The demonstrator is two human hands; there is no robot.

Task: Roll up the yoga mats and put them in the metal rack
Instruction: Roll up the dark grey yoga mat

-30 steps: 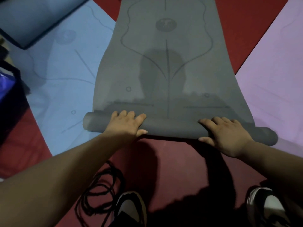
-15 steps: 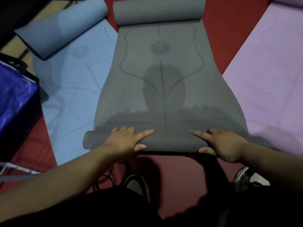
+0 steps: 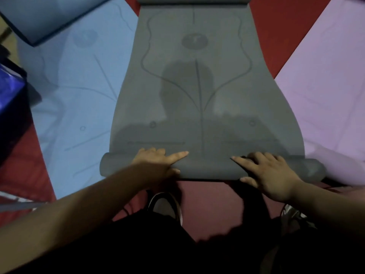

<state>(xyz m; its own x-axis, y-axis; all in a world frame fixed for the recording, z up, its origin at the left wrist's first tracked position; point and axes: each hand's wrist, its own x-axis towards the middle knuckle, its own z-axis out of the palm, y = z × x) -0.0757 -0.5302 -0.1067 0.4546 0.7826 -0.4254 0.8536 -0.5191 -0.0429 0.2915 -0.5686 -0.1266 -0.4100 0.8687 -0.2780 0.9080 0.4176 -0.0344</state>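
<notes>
A grey yoga mat (image 3: 195, 95) with a printed line pattern lies flat on the red floor ahead of me. Its near end is wound into a thin roll (image 3: 209, 168), and its far end curls up at the top of the view. My left hand (image 3: 158, 162) presses on the roll left of centre, fingers straight, index finger pointing right. My right hand (image 3: 266, 173) presses on the roll right of centre, fingers spread over its top. The metal rack is out of sight.
A light blue mat (image 3: 79, 86) lies to the left, its far end rolled (image 3: 43, 18). A lilac mat (image 3: 324, 86) lies to the right. A blue bag (image 3: 9, 91) stands at the left edge. My shoes (image 3: 166, 204) are on the red floor (image 3: 209, 200) below the roll.
The roll has turned forward a little and grown slightly thicker under both palms. The fingers have stretched out from curled over the roll. The view tilted up, then back down.
</notes>
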